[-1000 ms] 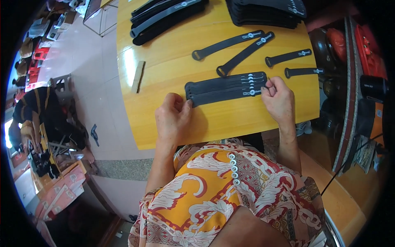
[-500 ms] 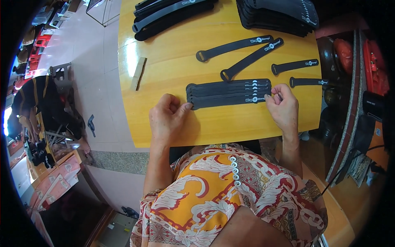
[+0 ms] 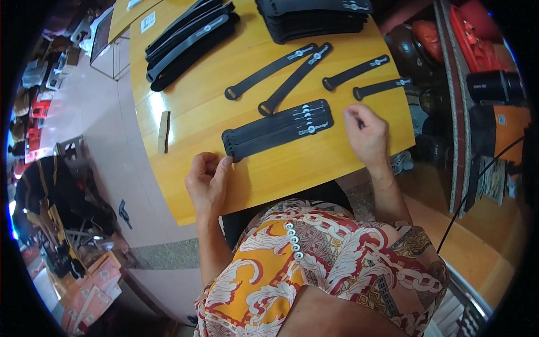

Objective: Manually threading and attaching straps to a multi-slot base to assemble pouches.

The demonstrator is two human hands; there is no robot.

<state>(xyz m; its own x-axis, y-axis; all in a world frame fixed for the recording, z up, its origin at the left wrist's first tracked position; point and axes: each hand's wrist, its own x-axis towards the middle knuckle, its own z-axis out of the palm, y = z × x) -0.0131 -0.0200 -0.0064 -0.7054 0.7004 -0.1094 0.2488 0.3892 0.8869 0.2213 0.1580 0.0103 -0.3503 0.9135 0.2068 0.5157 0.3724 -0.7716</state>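
A row of black fabric straps (image 3: 264, 135), overlapped like a fan, lies in front of me with white-printed ends to the right and looped ends to the left. By the near left corner my left hand (image 3: 205, 182) is curled, its thumb tip at a strap's loop end; what its fingers grip, if anything, is hidden. My right hand (image 3: 368, 133) is closed in the air just right of the row, apart from it, and nothing sticks out of it. Beyond the row lie two crossing longer straps (image 3: 264, 76) and two shorter straps (image 3: 359, 73).
Two thick piles of black straps, a left pile (image 3: 193, 48) and a right pile (image 3: 314, 22), occupy the far side of the yellow table (image 3: 264, 185). A small flat wooden piece (image 3: 163, 132) lies near its left edge. Dark jars and red items stand off to the right.
My right hand has let go of the row's right end and drawn away to the right. The whole view has turned and shifted; my left hand keeps its place at the row's left corner.
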